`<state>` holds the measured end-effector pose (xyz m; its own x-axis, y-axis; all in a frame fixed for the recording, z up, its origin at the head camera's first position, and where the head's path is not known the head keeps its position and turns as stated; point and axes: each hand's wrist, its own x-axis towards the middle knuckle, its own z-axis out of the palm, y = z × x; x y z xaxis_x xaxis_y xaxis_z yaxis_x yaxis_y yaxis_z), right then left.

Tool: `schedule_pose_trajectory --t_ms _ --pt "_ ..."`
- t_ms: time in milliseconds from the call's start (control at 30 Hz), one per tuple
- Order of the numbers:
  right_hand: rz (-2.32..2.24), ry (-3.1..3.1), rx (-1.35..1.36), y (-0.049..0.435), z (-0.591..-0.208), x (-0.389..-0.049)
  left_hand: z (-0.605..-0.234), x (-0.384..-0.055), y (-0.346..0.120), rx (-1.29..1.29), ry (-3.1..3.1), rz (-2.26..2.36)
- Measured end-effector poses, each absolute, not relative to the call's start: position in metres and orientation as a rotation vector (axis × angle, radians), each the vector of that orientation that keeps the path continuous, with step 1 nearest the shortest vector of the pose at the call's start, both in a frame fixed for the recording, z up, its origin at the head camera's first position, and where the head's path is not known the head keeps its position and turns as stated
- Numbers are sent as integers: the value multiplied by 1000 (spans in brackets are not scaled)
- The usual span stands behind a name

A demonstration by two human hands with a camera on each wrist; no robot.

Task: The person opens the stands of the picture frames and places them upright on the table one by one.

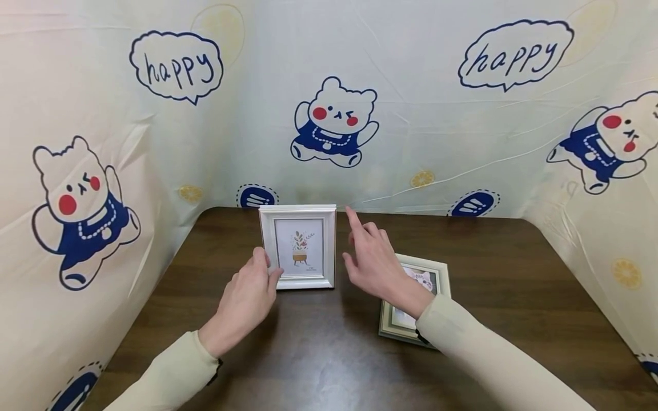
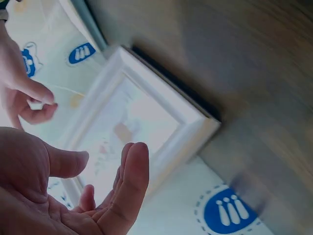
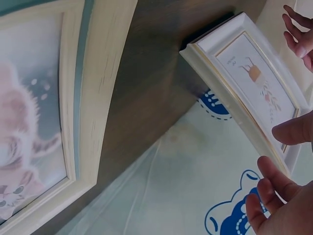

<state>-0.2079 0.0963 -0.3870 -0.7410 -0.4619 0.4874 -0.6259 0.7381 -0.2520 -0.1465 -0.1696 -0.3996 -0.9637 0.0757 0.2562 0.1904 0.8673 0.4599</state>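
A white photo frame [image 1: 300,248] with a potted-plant print stands upright on the wooden table. My left hand [image 1: 247,297] is beside its left edge, thumb and fingers apart; the right wrist view shows a gap between that hand [image 3: 302,36] and the frame [image 3: 261,81]. To the frame's right is my right hand [image 1: 375,260], index finger extended and the others loosely bent, with nothing held. Under my right wrist a cream and green photo frame [image 1: 424,278] with a cat picture is partly hidden by the forearm.
The dark wooden table [image 1: 313,354] spreads around both frames. A pale cloth [image 1: 411,114] printed with bears and "happy" bubbles hangs behind the table and along its sides.
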Motion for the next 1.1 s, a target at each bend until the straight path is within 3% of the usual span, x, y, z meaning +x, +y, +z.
schedule_pose_trajectory --t_ms 367,1100 --pt "564 -2511 854 106 -381 -200 -388 -131 -141 -329 -2791 -782" --pt "559 -2468 847 126 -386 -187 -386 -133 -108 -498 -2749 -895"
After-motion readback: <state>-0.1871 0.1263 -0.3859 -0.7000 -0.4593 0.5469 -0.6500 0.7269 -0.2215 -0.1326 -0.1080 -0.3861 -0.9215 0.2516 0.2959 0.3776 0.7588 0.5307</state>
